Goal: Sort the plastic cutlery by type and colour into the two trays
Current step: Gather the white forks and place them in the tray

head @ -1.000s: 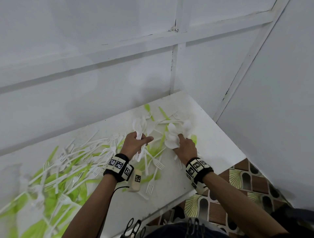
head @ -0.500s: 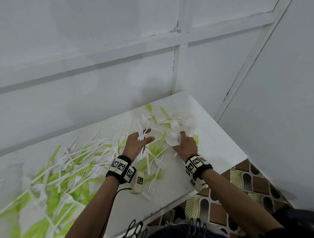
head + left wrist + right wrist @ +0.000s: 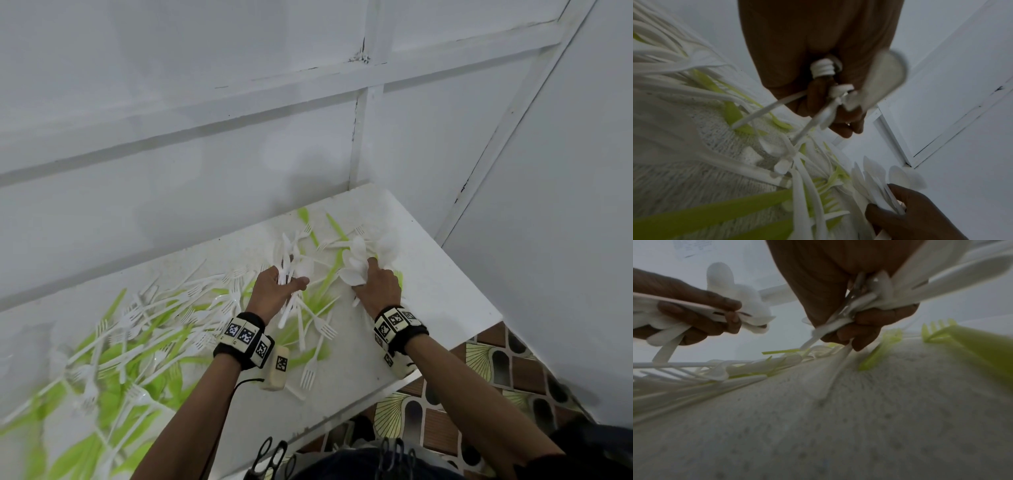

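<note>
Both hands work at the far right end of the white table [image 3: 445,301]. My left hand [image 3: 279,287] grips a bundle of white spoons [image 3: 291,263] by the handles, bowls pointing away. In the left wrist view its fingers [image 3: 840,120] curl round those handles. My right hand [image 3: 376,287] grips a second fan of white spoons [image 3: 356,260]. In the right wrist view its fingertips [image 3: 857,340] reach down to a white handle [image 3: 840,360] lying on the table. Between the hands lie loose white forks [image 3: 323,329] and green pieces [image 3: 325,284]. No tray is in view.
A large tangle of white forks and green cutlery [image 3: 130,346] covers the table's left half. White walls close off the back and right. The table's front edge [image 3: 342,414] drops to a tiled floor [image 3: 496,370]. Black scissors [image 3: 270,455] hang near my body.
Both hands keep their spoon bundles. The right hand has shifted slightly away from me; the left has barely moved.
</note>
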